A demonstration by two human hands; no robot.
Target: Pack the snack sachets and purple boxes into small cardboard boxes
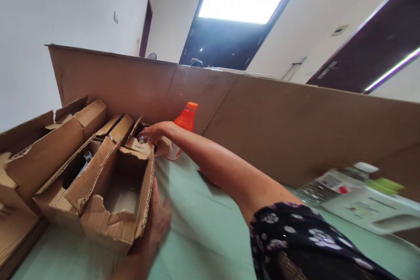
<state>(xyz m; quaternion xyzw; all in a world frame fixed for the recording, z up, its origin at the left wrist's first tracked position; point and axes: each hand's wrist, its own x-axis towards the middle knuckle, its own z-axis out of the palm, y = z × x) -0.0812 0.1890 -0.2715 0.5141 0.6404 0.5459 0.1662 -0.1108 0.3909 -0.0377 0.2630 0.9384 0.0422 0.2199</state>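
My right hand (pixel 156 131) reaches over the back compartment of an open cardboard box (pixel 113 223). Its fingers are bent together at a small shiny, colourful thing (pixel 142 140), too small and partly covered to name. Low on the near side, my left hand (pixel 160 211) lies along the box's right wall with its fingers stretched up, touching the cardboard. The front compartment of this box has a torn front edge. Just behind my right wrist stands an orange bottle (pixel 185 119) with an orange cap, partly hidden by the forearm.
More cut cardboard boxes (pixel 46 148) stand to the left; one holds a blue-and-white item (pixel 87 158). A tall cardboard wall (pixel 278 118) runs behind. At right are a clear bottle (pixel 352 177) and a white jug (pixel 370 210). A red object (pixel 210 178) shows under my forearm on the green cloth (pixel 193 227).
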